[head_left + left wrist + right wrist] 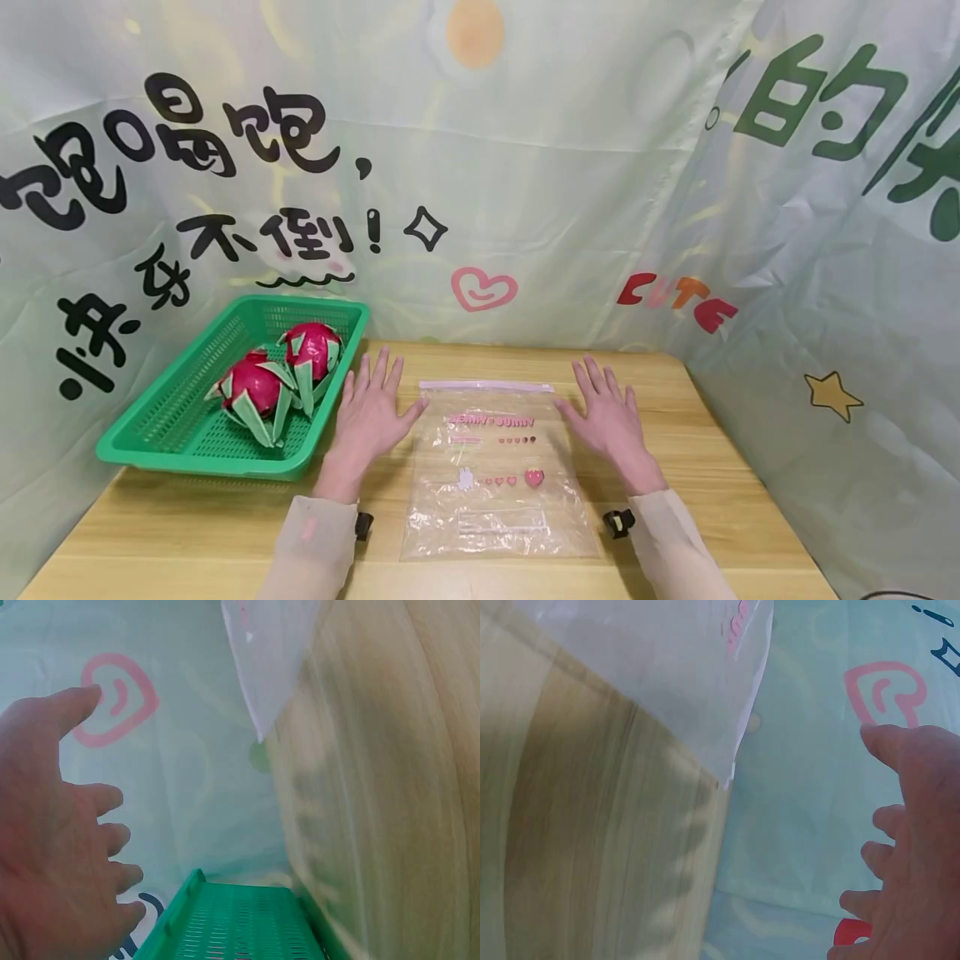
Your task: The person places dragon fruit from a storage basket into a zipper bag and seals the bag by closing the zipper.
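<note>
A clear plastic zip bag [495,500] with pink print lies flat on the table, its pale slider strip [486,387] at the far edge. My left hand [372,421] is spread palm down between the bag and a green basket [202,467], its thumb at the bag's left edge. On the other side, my right hand [611,421] is spread likewise, thumb by the bag's right edge. Both hands hold nothing; in the wrist views, fingers [112,838] of the left and fingers [877,859] of the right extend above the tabletop. Two red dragon fruits [257,386] with green scales sit in the basket.
The wooden table [705,500] ends at the back against a printed cloth [570,208], which also hangs along the left and right sides. The basket's raised rim stands at the table's left side. A dark cable [892,594] shows at the bottom right.
</note>
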Available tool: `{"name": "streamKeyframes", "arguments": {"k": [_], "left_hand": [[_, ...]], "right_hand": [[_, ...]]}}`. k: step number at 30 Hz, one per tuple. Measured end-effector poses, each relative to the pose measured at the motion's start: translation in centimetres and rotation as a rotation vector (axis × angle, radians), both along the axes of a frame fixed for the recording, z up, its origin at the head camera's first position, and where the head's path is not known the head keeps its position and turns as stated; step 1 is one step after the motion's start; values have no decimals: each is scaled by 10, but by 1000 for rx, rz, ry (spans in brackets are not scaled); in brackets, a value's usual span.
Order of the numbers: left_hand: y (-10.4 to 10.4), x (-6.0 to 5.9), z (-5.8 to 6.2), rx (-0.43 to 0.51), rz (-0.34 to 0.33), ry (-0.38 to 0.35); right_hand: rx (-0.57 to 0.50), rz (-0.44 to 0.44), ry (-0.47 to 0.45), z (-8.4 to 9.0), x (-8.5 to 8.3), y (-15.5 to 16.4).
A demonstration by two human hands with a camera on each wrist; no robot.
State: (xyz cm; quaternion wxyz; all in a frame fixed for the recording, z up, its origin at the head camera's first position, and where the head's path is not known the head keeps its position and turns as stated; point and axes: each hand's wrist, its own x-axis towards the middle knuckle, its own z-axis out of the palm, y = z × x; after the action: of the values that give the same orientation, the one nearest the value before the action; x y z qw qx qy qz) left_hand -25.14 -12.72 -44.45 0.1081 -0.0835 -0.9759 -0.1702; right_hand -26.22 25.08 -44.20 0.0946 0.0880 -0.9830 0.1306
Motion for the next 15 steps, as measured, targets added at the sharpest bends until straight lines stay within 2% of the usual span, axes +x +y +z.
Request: {"name": "streamKeyframes", "arguments": {"k": [3, 8, 12, 15], "left_hand": [[3, 0, 2, 33, -25, 29], [11, -3, 3, 118, -97, 73], [18, -9, -1, 185, -141, 82], [20, -15, -7, 197, -162, 67]], "right_hand": [[-22, 23, 21, 1, -1, -4], [-118, 83, 37, -2, -4, -10], [-172, 125, 9, -8, -8, -12], [-183, 154, -50, -14, -11, -12]]}}
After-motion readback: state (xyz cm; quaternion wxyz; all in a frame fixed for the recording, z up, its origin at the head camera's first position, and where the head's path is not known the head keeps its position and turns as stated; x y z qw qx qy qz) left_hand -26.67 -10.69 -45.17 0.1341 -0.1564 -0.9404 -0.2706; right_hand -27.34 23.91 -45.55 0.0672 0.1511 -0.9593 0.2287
